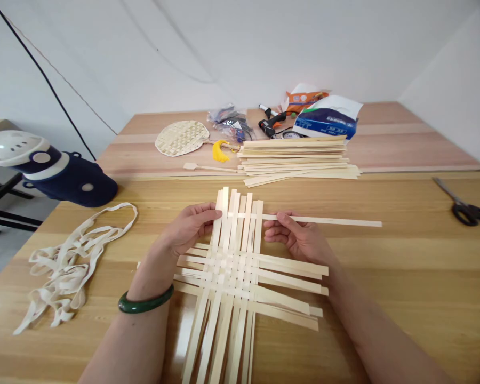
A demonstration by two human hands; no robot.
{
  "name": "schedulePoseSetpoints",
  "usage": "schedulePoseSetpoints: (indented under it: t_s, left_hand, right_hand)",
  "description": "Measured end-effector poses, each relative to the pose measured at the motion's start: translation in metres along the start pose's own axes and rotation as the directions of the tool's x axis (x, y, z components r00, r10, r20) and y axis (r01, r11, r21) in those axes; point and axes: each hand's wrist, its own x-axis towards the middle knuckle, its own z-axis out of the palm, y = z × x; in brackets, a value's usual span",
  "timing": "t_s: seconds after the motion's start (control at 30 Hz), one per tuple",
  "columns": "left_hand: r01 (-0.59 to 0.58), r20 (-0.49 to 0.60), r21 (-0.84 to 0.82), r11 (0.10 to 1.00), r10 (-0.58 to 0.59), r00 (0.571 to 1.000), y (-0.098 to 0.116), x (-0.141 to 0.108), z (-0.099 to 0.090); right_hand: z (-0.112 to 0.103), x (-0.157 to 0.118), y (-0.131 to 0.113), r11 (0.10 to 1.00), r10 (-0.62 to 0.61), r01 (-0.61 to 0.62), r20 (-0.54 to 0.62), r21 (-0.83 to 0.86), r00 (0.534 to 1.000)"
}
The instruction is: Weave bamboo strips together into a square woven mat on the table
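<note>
A crosswise weave of pale bamboo strips [229, 274] lies before me, its loose ends spreading on several sides. My right hand [294, 232] pinches a single bamboo strip [336, 220] between thumb and fingers. That strip runs left among the upright strips near their far ends and sticks out well to the right. At the far left corner of the weave, my left hand [196, 224] grips the upper part of the leftmost upright strips. Its fingertips are partly hidden behind them, so I cannot tell whether the crosswise strip's end is also held.
A stack of strips [296, 160], a woven fan [182, 137], a yellow tassel [221, 151], a glue gun [271, 125] and a blue tissue pack [326, 124] lie beyond. Left are white tape [78, 261] and a navy bottle [70, 176]; right, scissors [462, 208].
</note>
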Motion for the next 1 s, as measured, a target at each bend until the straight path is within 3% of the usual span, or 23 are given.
schedulePoseSetpoints:
  t_s: [0.3,0.5,0.83,1.0]
  left_hand:
    - [0.023,0.018,-0.161,0.987,-0.020,1.000,0.001,0.000,-0.001]
    - [0.034,0.024,-0.175,0.984,-0.030,0.999,0.000,0.001,0.002]
    - [0.123,0.038,-0.210,0.970,-0.118,0.992,-0.005,0.006,0.005]
    - [0.158,0.024,-0.230,0.960,-0.157,0.987,-0.006,0.007,0.011]
  right_hand:
    - [-0.002,0.002,-0.003,0.998,0.048,-0.050,0.031,0.045,0.998]
    - [0.000,0.000,-0.003,0.999,0.028,-0.027,-0.015,0.044,0.999]
    - [0.001,-0.004,0.001,0.987,-0.110,0.109,-0.002,-0.122,0.994]
    - [0.003,-0.007,0.003,0.979,-0.103,0.103,0.009,-0.174,0.995]
